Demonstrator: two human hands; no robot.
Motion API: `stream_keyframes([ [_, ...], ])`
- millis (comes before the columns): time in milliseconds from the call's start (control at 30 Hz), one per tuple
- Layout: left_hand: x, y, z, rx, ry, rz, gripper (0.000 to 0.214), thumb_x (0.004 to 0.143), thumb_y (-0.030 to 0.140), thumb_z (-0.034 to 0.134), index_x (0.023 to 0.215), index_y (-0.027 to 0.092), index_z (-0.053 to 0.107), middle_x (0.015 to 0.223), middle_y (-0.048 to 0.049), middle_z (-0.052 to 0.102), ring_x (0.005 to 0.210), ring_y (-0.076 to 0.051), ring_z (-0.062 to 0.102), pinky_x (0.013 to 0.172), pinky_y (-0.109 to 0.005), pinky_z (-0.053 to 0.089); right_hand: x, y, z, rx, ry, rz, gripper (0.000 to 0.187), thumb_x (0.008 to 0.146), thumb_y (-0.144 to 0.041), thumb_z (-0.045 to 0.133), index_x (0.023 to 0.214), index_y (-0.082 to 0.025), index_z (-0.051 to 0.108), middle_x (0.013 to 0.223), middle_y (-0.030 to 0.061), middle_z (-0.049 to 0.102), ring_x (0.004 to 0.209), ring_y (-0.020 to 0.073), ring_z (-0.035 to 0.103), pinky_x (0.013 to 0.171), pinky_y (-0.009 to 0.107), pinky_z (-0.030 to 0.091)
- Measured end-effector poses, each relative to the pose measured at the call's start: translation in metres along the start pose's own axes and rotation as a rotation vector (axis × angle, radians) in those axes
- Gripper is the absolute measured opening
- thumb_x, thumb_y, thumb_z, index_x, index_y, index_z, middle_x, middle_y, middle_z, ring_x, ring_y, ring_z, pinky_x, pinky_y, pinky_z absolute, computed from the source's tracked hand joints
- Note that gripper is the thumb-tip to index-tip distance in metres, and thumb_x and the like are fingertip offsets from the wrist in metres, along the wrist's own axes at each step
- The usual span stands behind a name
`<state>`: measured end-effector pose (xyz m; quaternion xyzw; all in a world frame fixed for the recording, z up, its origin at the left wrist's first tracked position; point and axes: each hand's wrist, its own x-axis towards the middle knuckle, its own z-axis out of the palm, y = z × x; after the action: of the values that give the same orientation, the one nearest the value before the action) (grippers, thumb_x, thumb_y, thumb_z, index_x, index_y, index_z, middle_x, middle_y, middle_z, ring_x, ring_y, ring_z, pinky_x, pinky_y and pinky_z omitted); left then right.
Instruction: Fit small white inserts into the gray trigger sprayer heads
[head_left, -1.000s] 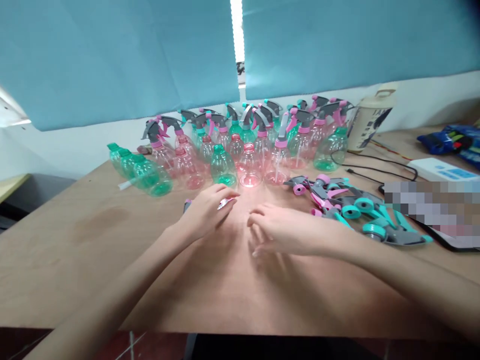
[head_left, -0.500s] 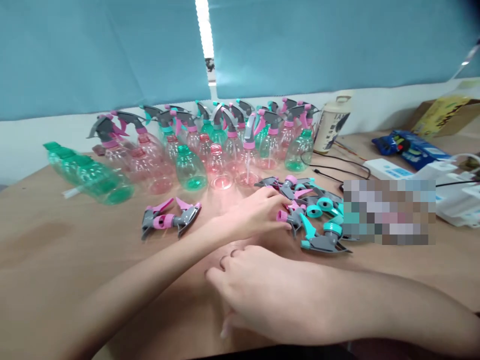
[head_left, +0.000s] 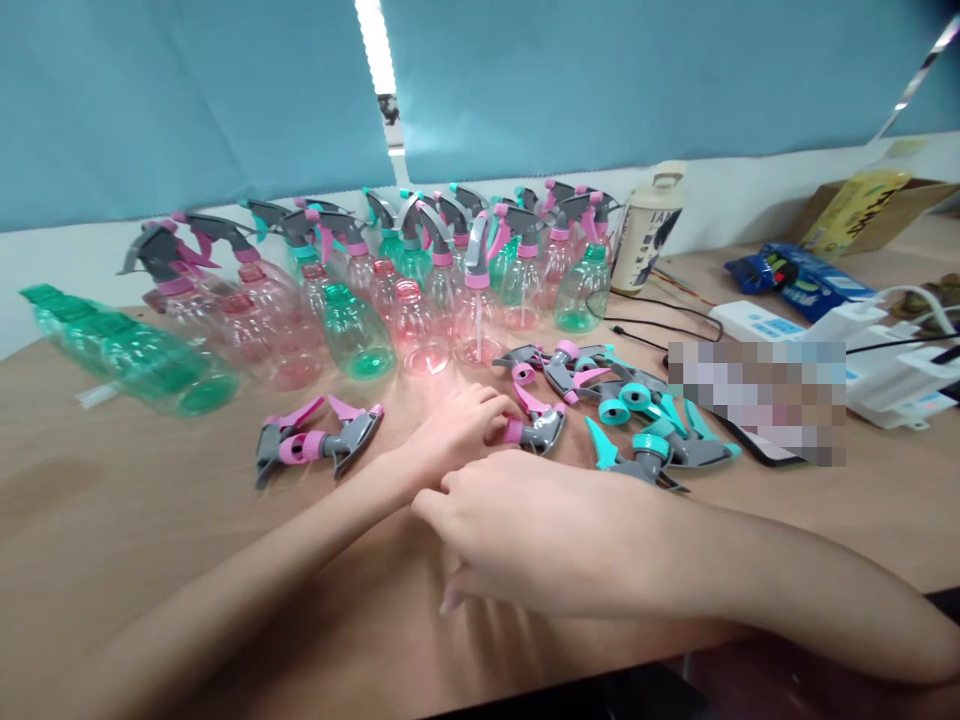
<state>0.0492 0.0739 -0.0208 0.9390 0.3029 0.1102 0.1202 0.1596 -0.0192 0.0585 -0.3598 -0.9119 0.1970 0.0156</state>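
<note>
My left hand (head_left: pixel 469 425) reaches across the table, its fingers closed at the pink collar of a grey-and-pink trigger spray head (head_left: pixel 544 430). Nearer to me is my right hand (head_left: pixel 547 530), palm down and crossing in front of the left wrist. Its fingers are loosely bent, the thumb stands apart from them, and nothing shows in it. Beyond the left hand lies a pile of spray heads with pink or teal parts, among them a teal one (head_left: pixel 649 455). Two pink-and-grey spray heads (head_left: pixel 319 440) lie left of the left hand.
Several spray bottles stand behind, some with heads fitted; an open green bottle (head_left: pixel 356 335) is among them. Tilted green bottles (head_left: pixel 142 355) are at left. To the right are a cream bottle (head_left: pixel 649 230), black cable, blue packet (head_left: pixel 814 280), phone (head_left: pixel 757 410) and white power strip (head_left: pixel 757 325).
My left hand has drawn back leftward from the pile, bringing a pink spray head with it. My right hand has stayed close by, still loosely bent. The view has shifted slightly.
</note>
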Motion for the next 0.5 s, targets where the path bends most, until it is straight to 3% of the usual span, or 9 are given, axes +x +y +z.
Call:
stream_keyframes([
  [100,-0.027,-0.008,-0.015,0.020,0.048,-0.039,0.023,0.081,0.018,0.055,0.101,0.025,0.061,0.103,-0.0020,0.064,0.099,-0.024,0.056,0.086,-0.041,0.041,-0.003,0.009,-0.005,-0.068,-0.083,-0.062,0.031,0.079,-0.039,0.067,0.097,-0.014,0.064,0.083,0.0076,0.072,0.073,0.0237,0.067,0.049,0.028,0.039],
  [267,-0.069,-0.008,-0.046,-0.058,0.212,-0.172,0.019,0.080,0.027,0.060,0.098,0.021,0.061,0.099,-0.0030,0.063,0.095,-0.021,0.058,0.080,-0.034,0.045,-0.007,0.019,-0.029,-0.080,-0.114,0.022,0.036,0.081,-0.048,0.061,0.097,-0.016,0.063,0.081,0.0059,0.069,0.066,0.0198,0.063,0.046,0.025,0.032],
  [400,-0.081,-0.005,-0.061,-0.072,0.358,-0.242,0.025,0.080,0.020,0.060,0.105,0.021,0.060,0.101,-0.0015,0.062,0.091,-0.017,0.060,0.079,-0.029,0.046,-0.002,0.038,-0.035,-0.074,-0.097,0.114,0.041,0.080,-0.055,0.057,0.093,-0.018,0.063,0.081,0.0059,0.066,0.063,0.0177,0.059,0.047,0.025,0.034],
  [500,-0.078,-0.001,-0.062,-0.095,0.319,-0.240,0.031,0.078,0.016,0.061,0.108,0.022,0.059,0.101,-0.0016,0.062,0.087,-0.016,0.060,0.076,-0.028,0.047,0.007,0.054,-0.033,-0.062,-0.097,0.160,0.047,0.078,-0.060,0.054,0.101,-0.019,0.060,0.094,0.0073,0.065,0.073,0.0206,0.061,0.051,0.026,0.038],
])
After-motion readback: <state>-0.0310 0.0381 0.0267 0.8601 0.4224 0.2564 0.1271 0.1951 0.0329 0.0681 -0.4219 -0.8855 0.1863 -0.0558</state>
